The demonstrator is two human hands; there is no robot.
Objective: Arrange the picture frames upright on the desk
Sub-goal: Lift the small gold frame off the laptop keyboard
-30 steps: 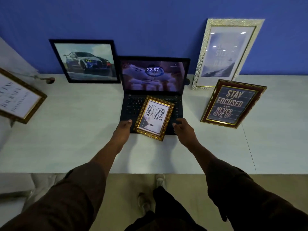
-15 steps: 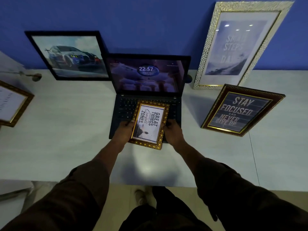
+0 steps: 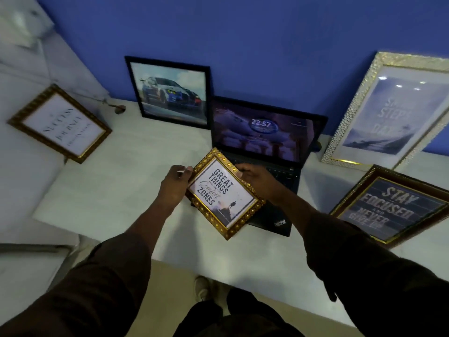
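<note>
Nearest the camera, dark sleeves are reaching forward over a tan floor (image 3: 170,268), with a shoe (image 3: 202,288) showing just below the counter's front edge. The pale counter (image 3: 109,203) is stretching wide to both sides. Just above it, the left hand (image 3: 173,188) is gripping the left edge of the small gold frame (image 3: 224,193), the one reading "GREAT THINGS", while the right hand (image 3: 261,180) is closing on its upper right edge. Both hands are holding that frame tilted and face up, over the front of the open laptop (image 3: 264,147), whose screen is showing 22:57.

Over to the right, a dark red frame (image 3: 391,207) reading "STAY FOCUSED" is sitting at a lean on the counter; I cannot tell what is propping it. To the left, a gold frame with white print (image 3: 59,125) is standing against the pale side wall (image 3: 14,76).

Further back, a black frame with a car picture (image 3: 170,91) is leaning against the blue wall (image 3: 243,40) just beside the laptop's screen, and a large silver textured frame (image 3: 391,113) is leaning there too, on the right. A small dark knob (image 3: 119,109) is lying near the left corner.
</note>
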